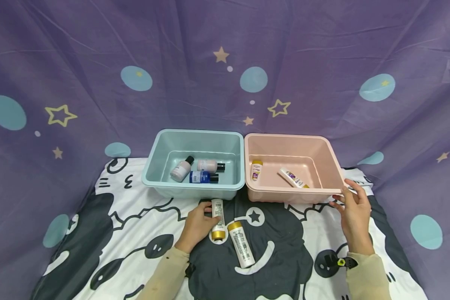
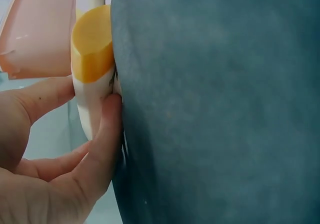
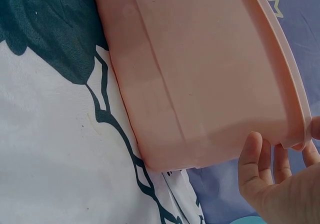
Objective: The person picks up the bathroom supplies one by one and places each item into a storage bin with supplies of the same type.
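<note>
My left hand (image 1: 198,227) grips a white bottle with a gold cap (image 1: 218,218) by its sides, the cap toward me. In the left wrist view, the thumb and fingers lie on either side of this bottle (image 2: 89,101). Just to its right a second white, gold-capped bottle (image 1: 241,246) lies on the cloth. At the near right corner of the pink bin (image 1: 281,195), my right hand (image 1: 355,216) holds the rim. The right wrist view has the fingers (image 3: 250,156) against the bin wall (image 3: 200,84), below its rim.
A light blue bin (image 1: 195,191) stands left of the pink one, with two pale bottles and a blue bottle (image 1: 200,177) inside. Two small white tubes, one of them yellow-capped (image 1: 256,170), lie in the pink bin. A patterned cloth (image 1: 131,233) covers the surface; a purple curtain (image 1: 195,83) hangs behind.
</note>
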